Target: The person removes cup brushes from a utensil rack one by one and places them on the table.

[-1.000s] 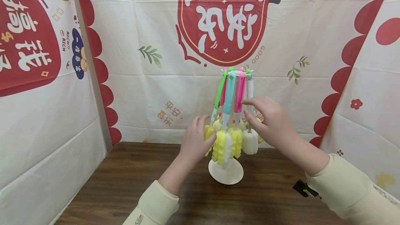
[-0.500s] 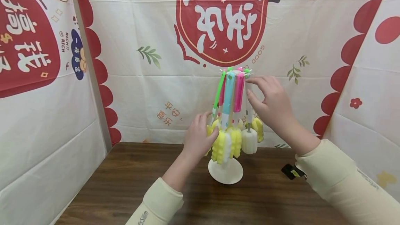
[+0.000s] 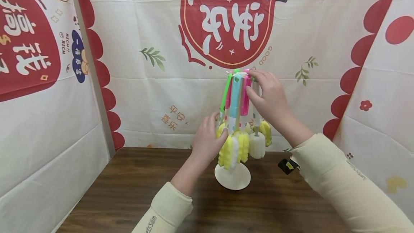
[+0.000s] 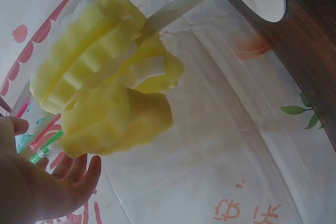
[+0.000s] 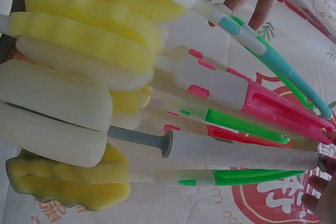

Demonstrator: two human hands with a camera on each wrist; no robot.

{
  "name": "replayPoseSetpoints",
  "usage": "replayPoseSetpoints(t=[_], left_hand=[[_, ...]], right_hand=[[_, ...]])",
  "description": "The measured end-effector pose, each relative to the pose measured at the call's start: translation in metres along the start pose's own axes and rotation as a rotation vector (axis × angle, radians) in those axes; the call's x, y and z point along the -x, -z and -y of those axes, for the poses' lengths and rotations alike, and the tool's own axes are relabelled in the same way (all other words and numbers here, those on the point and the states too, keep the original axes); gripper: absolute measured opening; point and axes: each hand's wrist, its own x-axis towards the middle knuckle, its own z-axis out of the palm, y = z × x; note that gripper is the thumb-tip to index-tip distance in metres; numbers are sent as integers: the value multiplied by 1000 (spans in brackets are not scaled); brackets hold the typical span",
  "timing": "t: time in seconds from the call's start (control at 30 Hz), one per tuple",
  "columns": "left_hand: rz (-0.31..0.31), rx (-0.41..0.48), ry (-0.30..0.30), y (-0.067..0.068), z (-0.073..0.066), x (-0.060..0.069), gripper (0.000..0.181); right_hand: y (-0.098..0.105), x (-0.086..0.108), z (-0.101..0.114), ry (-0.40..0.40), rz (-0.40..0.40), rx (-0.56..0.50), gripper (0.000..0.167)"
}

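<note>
Several sponge bottle brushes hang by their handles from a white round-based stand. My right hand is at the stand's top, thumb and forefinger at the upper end of a pink-handled bottle brush, seeming to pinch it. Beside it hangs a brush with a white sponge and a grey-white handle. My left hand is at the left of the yellow sponges, fingers loosely bent and spread around that side. A blue-handled brush and a green-handled brush hang between the hands.
The stand rises from a dark wooden table. A printed cloth backdrop closes off the back, with cloth panels at left and right. A small black device is on the right wrist.
My right hand has risen from beside the pink handle's lower part to its top end and shifted left. The left hand has stayed by the yellow sponges. The brushes still hang in place.
</note>
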Motion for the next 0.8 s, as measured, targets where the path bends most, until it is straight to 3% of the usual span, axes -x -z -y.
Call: replayPoseSetpoints(t=[0.27, 0.6, 0.8], left_hand=[[-17, 18, -6, -4, -5, 3, 58], [-20, 142, 4, -7, -7, 9, 59], [-70, 111, -28, -10, -7, 16, 55]], right_hand=[[-9, -9, 0, -67, -6, -30, 39], [-17, -13, 2, -69, -153, -53, 35], [-21, -11, 5, -90, -226, -76, 33]])
